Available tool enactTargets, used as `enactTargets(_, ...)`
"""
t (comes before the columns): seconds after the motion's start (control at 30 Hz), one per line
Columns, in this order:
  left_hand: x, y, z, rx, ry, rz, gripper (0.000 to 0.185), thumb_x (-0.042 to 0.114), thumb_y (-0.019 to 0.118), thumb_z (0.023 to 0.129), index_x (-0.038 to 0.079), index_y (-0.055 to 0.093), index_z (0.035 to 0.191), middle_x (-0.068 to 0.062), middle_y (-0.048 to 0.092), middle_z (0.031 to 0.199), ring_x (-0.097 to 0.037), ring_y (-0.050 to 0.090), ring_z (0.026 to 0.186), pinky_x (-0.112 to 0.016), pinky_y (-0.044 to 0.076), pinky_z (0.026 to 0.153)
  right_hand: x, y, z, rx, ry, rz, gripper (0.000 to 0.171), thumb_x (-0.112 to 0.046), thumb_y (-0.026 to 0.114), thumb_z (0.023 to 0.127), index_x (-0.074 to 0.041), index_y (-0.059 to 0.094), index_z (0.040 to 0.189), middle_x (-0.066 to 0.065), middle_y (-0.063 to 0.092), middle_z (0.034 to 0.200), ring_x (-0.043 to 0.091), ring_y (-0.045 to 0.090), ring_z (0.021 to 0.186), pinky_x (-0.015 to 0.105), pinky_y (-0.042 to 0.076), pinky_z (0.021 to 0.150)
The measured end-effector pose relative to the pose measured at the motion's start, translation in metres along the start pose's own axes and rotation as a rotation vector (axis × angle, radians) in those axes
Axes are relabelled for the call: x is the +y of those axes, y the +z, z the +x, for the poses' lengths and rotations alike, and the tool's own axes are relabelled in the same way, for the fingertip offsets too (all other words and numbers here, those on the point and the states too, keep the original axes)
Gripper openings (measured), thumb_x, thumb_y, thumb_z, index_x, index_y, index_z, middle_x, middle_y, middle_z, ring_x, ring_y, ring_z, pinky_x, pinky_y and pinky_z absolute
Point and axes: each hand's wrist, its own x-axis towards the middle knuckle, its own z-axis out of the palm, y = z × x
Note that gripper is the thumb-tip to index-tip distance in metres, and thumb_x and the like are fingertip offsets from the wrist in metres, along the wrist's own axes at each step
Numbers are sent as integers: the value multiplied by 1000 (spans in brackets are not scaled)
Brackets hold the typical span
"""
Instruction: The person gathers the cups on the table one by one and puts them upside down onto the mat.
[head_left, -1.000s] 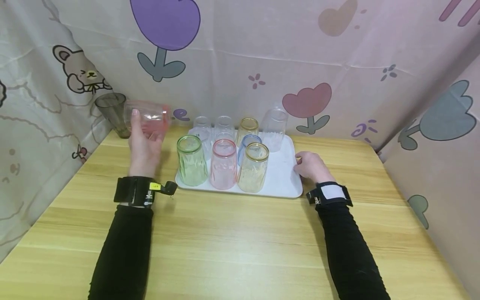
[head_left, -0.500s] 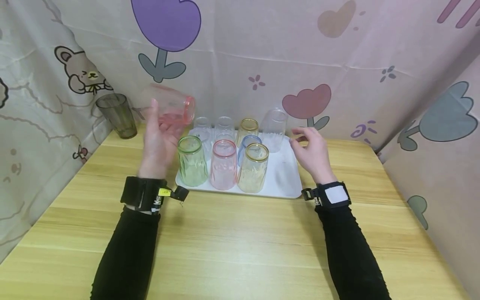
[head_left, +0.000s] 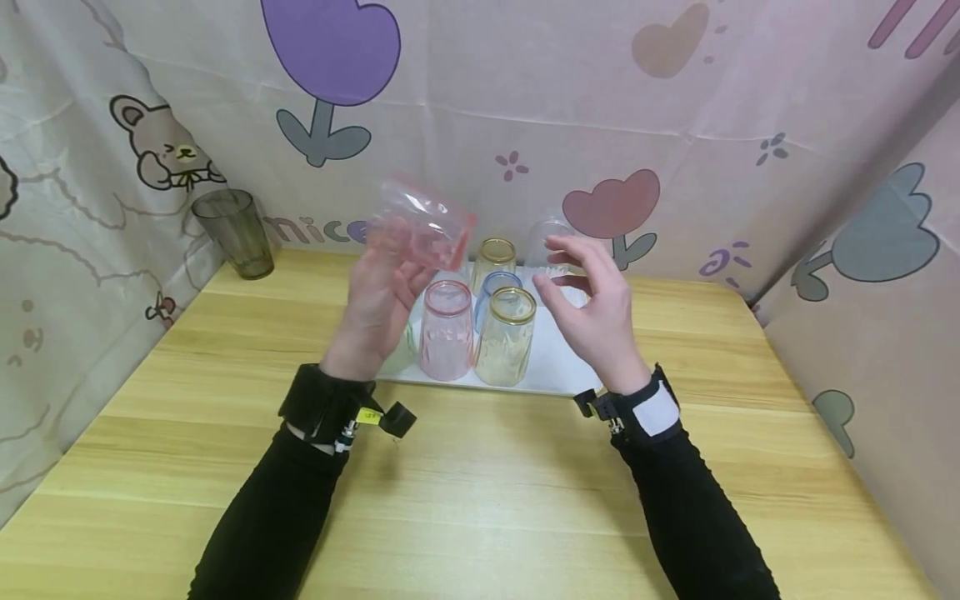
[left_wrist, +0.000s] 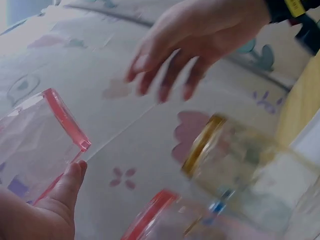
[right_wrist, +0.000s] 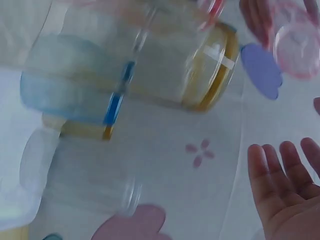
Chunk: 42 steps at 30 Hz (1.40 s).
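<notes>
Above the white tray (head_left: 558, 379), left grip (head_left: 378, 292) holds the tilted pink cup (head_left: 423, 223) aloft, right grip (head_left: 592, 312) just beside it, fingers loosely spread, holding nothing.

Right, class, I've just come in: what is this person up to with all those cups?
A person at a wooden table holds a pink plastic cup tilted in the left hand, above a white tray of upturned coloured cups. The right hand hovers open beside it, holding nothing. A pink cup and a yellow cup stand at the tray's front. A grey cup stands apart at the table's far left.
</notes>
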Motion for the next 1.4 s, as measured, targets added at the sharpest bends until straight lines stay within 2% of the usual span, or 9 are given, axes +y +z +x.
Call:
enactTargets(0.1,-7,10,-5,-52,-18,14,108,63,92,63,6,47,142,-16,58,135,-25,69,111,-31,58,93,-7,7,-2,-15,-47,47,52,4,78,88,4,61,137,15,61,134,30,63,117,33,59,91)
enactTargets(0.3,-18,22,-14,-177,-84,26,118,62,91,65,3,38,153,-17,53,141,-24,67,115,-29,58,93,-16,20,-6,-20,-127,98,72,5,85,78,3,55,143,15,53,147,27,57,127,37,58,97)
enactTargets(0.43,-23,28,-18,-211,-127,14,121,61,93,63,4,37,154,-16,53,140,-23,66,114,-30,57,95,-17,28,-9,42,-180,90,75,7,88,73,6,56,140,17,51,147,31,54,131,39,58,99)
enactTargets(0.63,-26,30,-20,-258,-140,32,121,65,91,64,7,36,156,-16,51,144,-23,65,116,-31,57,95,-18,36,-12,135,-250,98,71,4,89,71,10,57,134,23,54,140,34,56,127,44,58,97)
enactTargets(0.9,-25,30,-19,-260,-177,44,122,66,91,63,9,36,156,-14,52,143,-29,61,122,-29,56,97,-18,37,-11,153,-259,115,69,6,90,69,12,59,131,25,56,136,35,57,126,42,57,98)
enactTargets(1.17,-20,26,-16,-243,-162,55,124,64,92,61,-3,37,148,-17,51,140,-20,63,116,-30,52,104,-18,31,-8,197,-249,125,66,-25,87,84,13,59,130,25,57,135,35,57,125,41,59,96)
enactTargets(1.23,-18,24,-15,-238,-151,61,114,59,92,68,-4,37,145,-17,52,138,-21,64,116,-30,52,104,-18,29,-7,213,-240,133,68,-29,87,85,14,59,130,25,57,134,35,56,125,41,58,96)
enactTargets(1.27,-16,23,-15,-234,-144,64,104,53,89,77,-4,36,146,-18,52,138,-22,65,117,-31,53,104,-18,28,-7,221,-239,130,69,-30,87,86,14,59,130,25,57,134,36,56,125,41,58,96)
enactTargets(1.4,-8,16,-12,-181,-120,62,63,19,67,100,-4,32,146,-17,52,135,-23,66,114,-31,54,101,-18,21,-4,256,-229,132,70,-32,87,85,14,59,129,24,59,133,37,57,123,41,59,96)
